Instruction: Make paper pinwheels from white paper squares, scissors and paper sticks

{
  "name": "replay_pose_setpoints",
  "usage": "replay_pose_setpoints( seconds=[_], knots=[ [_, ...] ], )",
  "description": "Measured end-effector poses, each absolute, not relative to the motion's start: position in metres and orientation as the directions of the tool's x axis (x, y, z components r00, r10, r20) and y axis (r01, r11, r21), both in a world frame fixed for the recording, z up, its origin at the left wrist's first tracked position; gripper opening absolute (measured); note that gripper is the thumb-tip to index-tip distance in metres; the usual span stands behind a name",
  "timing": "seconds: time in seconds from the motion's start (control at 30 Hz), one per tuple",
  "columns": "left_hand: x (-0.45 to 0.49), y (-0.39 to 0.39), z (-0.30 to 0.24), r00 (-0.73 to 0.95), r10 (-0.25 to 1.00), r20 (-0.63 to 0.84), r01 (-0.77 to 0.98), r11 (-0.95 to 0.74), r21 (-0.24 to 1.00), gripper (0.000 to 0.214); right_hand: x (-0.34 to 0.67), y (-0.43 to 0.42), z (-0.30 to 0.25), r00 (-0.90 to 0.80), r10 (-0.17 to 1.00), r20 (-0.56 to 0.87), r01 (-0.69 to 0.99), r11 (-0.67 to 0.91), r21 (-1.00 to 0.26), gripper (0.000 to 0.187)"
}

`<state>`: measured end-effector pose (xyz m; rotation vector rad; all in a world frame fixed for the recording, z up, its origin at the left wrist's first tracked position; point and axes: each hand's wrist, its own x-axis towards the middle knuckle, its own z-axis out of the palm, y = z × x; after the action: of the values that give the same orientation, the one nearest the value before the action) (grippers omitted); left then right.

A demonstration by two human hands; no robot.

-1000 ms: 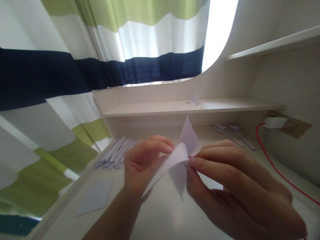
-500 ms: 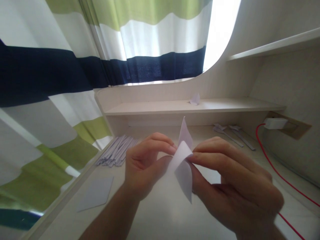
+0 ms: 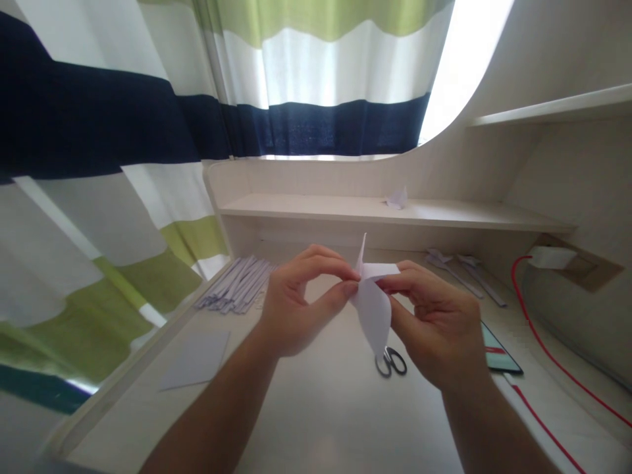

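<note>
A folded piece of white paper (image 3: 374,313) is held up in front of me above the desk, its flaps pointing up, right and down. My left hand (image 3: 306,296) pinches its left side between thumb and index finger. On the right side, my right hand (image 3: 434,316) grips a flap, with the fingers behind and the thumb lower down, partly hidden by the paper. Below the paper's lower tip, a pair of scissors (image 3: 390,362) lies on the desk with its dark handles showing; the blades are mostly hidden.
Thin rolled paper strips (image 3: 237,284) lie piled at the back left, with a flat white sheet (image 3: 197,359) nearer. Two paper pieces with stems (image 3: 457,271) lie at the back right. A phone (image 3: 498,349) and a red cable (image 3: 530,322) are at right. Folded paper (image 3: 396,198) sits on the shelf (image 3: 316,209).
My right hand has moved left and away from me, turning a flap of the paper out to the right. The scissors and phone now show. The view has shifted slightly.
</note>
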<state>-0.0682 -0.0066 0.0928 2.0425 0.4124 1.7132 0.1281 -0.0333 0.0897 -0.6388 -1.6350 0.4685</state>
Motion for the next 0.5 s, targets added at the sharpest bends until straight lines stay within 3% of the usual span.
replay_pose_setpoints(
  seconds=[0.17, 0.37, 0.5],
  knots=[
    [-0.073, -0.006, 0.095, 0.230, 0.469, 0.853, -0.007, -0.875, 0.484, 0.015, 0.139, -0.024, 0.088, -0.093, 0.674, 0.733, 0.087, 0.739, -0.668, 0.022],
    [-0.080, -0.005, 0.096, 0.390, 0.554, 0.735, -0.065, -0.780, 0.622, 0.008, 0.153, -0.019, 0.095, -0.265, 0.688, 0.675, 0.047, 0.709, -0.704, 0.034],
    [-0.080, 0.000, 0.095, 0.381, 0.580, 0.720, -0.155, -0.728, 0.668, 0.015, 0.152, -0.022, 0.095, -0.315, 0.697, 0.644, 0.034, 0.686, -0.727, 0.038]
  ],
)
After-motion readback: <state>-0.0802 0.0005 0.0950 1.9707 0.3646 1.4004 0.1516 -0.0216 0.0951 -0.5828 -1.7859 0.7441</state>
